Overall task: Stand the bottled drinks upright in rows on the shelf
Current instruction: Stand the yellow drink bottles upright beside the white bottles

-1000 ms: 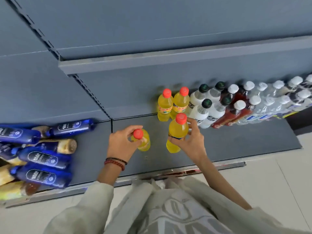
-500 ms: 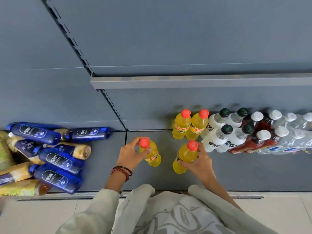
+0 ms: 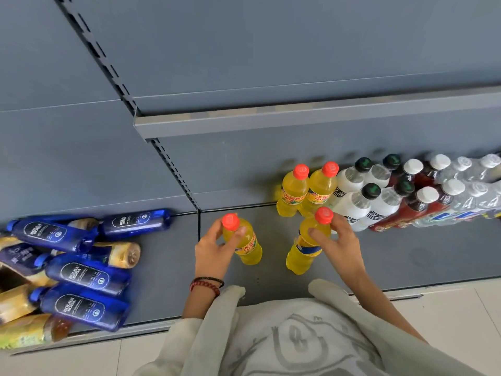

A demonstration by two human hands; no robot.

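Head view, left to right. Pile of blue bottles lies on its side at the far left of the shelf, mixed with some amber bottles, also lying down.

Left hand, beaded bracelets on the wrist, has its grip closed: thumb and fingers pinch the neck of the left yellow bottle just under its red cap. The bottle is upright, base down on the shelf.

Right hand likewise has its grip closed round the shoulder of the right yellow bottle, which is upright near the left one, with a gap between them. It sits just in front of the back pair of yellow bottles against the rear wall.

Further right, standing two deep: white bottles with dark caps, red bottles with white caps, clear bottles.
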